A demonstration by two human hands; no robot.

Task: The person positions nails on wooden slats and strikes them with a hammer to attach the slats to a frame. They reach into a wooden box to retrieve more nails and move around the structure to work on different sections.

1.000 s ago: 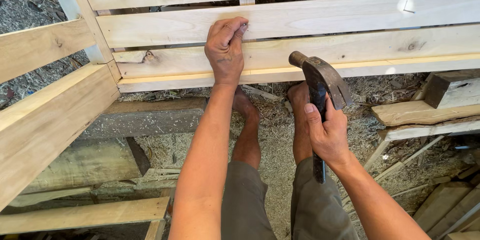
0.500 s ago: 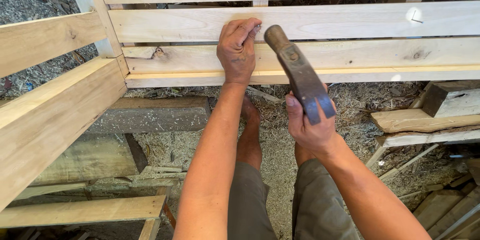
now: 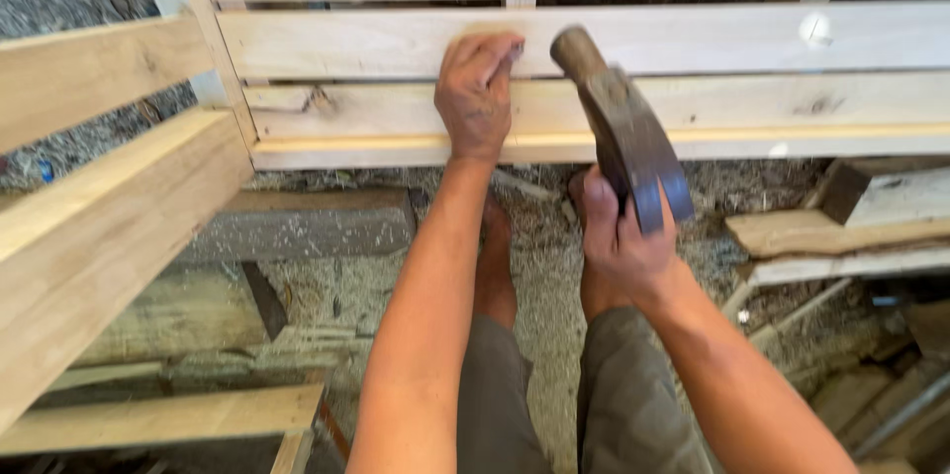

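Observation:
My left hand rests against a pale wooden slat of a slatted frame, thumb and forefinger pinched together near its top edge; whatever they pinch is too small and blurred to make out. My right hand grips a dark metal claw hammer close under its head. The hammer's striking face points up and left, a short way to the right of my left fingertips. The picture is motion-blurred.
The frame's side wall of thick boards runs along the left. Below lie a grey timber beam, loose boards and sawdust-covered ground. Stacked offcuts sit at the right. My bare feet stand under the frame.
The hammer swung up from beside my right knee toward the slat near my left fingers, then drew back slightly to the right. My left hand stayed on the slat.

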